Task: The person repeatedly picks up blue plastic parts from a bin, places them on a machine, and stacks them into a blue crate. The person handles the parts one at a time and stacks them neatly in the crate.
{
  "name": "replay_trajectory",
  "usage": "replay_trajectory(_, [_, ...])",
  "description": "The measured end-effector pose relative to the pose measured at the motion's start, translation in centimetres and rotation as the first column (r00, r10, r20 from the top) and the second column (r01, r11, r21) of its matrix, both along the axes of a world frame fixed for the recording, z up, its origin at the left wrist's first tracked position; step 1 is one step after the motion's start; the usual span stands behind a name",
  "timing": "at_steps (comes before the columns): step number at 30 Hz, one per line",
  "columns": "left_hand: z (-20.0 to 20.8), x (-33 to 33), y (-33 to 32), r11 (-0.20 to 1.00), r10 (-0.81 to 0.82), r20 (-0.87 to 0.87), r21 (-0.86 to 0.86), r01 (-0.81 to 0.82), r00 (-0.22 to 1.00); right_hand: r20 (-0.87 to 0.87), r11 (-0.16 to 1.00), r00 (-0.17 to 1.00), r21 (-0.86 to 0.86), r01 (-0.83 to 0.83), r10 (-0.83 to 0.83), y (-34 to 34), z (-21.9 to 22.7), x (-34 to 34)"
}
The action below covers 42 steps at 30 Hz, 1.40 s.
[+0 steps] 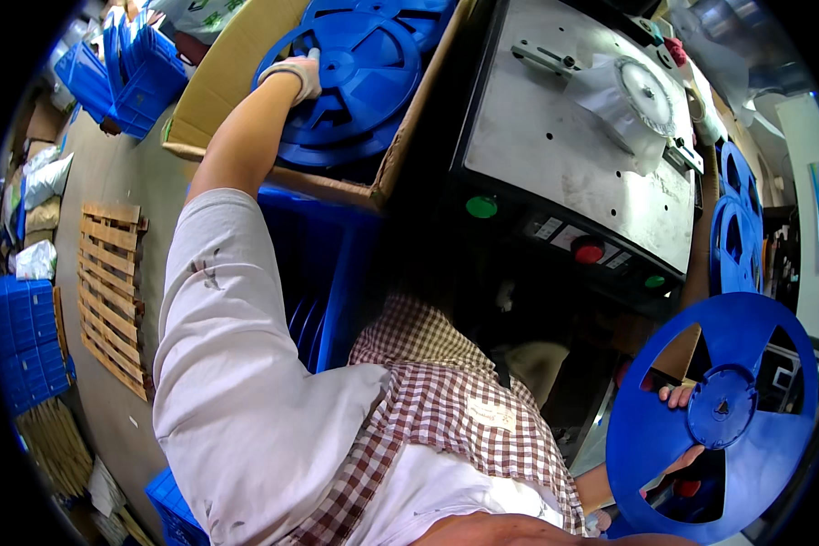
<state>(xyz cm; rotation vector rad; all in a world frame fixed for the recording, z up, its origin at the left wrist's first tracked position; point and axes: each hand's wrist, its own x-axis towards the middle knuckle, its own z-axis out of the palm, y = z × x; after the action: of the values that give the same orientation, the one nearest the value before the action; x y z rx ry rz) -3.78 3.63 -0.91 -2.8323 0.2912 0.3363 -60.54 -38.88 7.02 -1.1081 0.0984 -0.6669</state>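
My left hand (302, 76), in a pale glove with bare fingertips, reaches into a cardboard box (184, 123) at the upper left. Its fingers close at an opening in the top blue plastic reel (373, 56), which lies flat on other reels. At the lower right, my right hand (676, 397) grips another blue plastic reel (766, 455) near its hub. This reel stands upright, facing me, with large cut-outs between its broad spokes. Fingers show through one cut-out and the thumb through another; the reel hides the palm.
A metal-topped machine (537, 173) with a red button (588, 249) and green buttons stands ahead, carrying a disc (646, 91) under clear film. More blue reels (735, 237) stand on the right. A blue crate (337, 300) sits below the box; a wooden pallet (111, 291) lies left.
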Motion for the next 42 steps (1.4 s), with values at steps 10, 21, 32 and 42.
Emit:
replay_trajectory(10, [8.9, -2.5, 5.2, 0.943, -0.305, 0.647, 0.104, 0.316, 0.698, 0.159, 0.975, 0.970, 0.099, -0.199, 0.182, 3.9, -0.6, 5.2])
replay_trajectory(21, [11.1, -23.7, -7.7, 0.239, -0.786, 0.618, 0.295, 0.925, 0.006, 0.205, 0.434, 0.721, 0.679, -0.592, 0.662, 8.0, -10.3, 16.0])
replay_trajectory(32, [9.3, -34.7, -14.0, 0.202, -0.545, 0.685, -0.451, 0.869, 0.482, 0.491, 0.249, 0.460, 0.436, -0.865, 0.740, 8.9, -8.5, 13.6])
replay_trajectory(42, [0.0, -34.5, -16.1, -0.279, -0.629, -0.170, -0.861, -0.424, 0.758, 0.001, 0.903, 0.972, -0.371, -0.218, 0.235, 10.1, -6.7, 15.6])
